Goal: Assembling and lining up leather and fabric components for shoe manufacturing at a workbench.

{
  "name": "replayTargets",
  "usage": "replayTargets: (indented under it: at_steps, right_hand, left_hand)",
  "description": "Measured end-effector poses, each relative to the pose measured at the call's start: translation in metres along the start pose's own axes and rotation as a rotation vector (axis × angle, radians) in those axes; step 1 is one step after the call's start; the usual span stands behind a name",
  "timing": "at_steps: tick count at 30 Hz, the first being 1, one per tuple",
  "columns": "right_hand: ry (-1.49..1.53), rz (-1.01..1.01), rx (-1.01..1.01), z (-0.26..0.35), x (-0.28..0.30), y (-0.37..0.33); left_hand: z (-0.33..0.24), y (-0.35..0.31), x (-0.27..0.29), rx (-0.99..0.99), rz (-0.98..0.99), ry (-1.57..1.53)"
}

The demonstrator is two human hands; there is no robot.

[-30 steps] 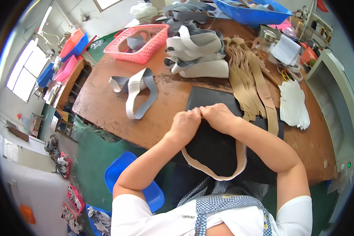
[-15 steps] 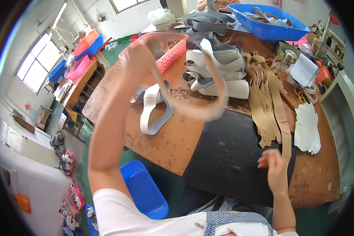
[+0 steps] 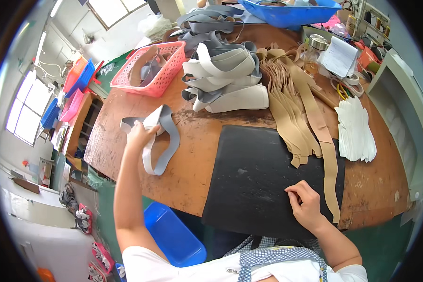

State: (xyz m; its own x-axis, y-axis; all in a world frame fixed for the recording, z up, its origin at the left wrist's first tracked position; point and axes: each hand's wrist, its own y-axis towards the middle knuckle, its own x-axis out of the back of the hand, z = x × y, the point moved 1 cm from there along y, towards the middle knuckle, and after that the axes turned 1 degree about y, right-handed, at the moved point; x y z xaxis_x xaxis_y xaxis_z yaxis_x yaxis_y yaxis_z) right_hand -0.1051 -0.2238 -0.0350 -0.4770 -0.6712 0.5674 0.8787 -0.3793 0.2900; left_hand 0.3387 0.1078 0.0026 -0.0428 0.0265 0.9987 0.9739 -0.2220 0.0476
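Observation:
My left hand [image 3: 142,135] has its fingers closed on a looped white-and-grey strip [image 3: 170,141] lying on the left part of the wooden table. The strip's loop hangs open to the right of the hand. My right hand [image 3: 306,203] is loosely curled above the black mat [image 3: 249,183], and I see nothing in its fingers. Close to it, a long tan strip [image 3: 330,183] runs down the mat's right side. A bundle of tan strips [image 3: 291,124] reaches onto the mat's far edge. Beyond the mat sits a pile of folded white-and-grey strips [image 3: 225,77].
A pink basket [image 3: 177,66] holding strips stands at the far left, and a blue tub [image 3: 291,15] at the back. White strips [image 3: 355,129], a glass jar [image 3: 312,54] and a paper pad [image 3: 339,56] lie at right. Below the table edge is a blue bin [image 3: 174,235].
My left hand has let go of a blurred beige strip by the pink basket, come nearer and taken hold of the white-and-grey strip. My right hand has curled more. The whole view has shifted.

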Motion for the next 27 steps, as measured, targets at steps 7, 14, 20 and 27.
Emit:
replayTargets:
  at_steps: [7,14,20,27]
  right_hand:
    - [1.214,0.412,-0.594,0.017,-0.013,0.013]
    - [1.433,0.04,-0.88,0.009,-0.022,-0.001]
    - [1.378,0.036,-0.814,0.003,0.001,-0.027]
    - [1.191,0.089,-0.756,0.005,-0.002,-0.033]
  left_hand:
    - [-0.182,-0.225,0.044,-0.585,-0.045,-0.826]
    - [-0.21,-0.325,0.027,-1.087,0.364,-0.692]
    - [-0.215,-0.273,0.027,-0.684,-0.083,-0.78]
    - [-0.243,-0.173,-0.037,-0.635,-0.099,-0.194]
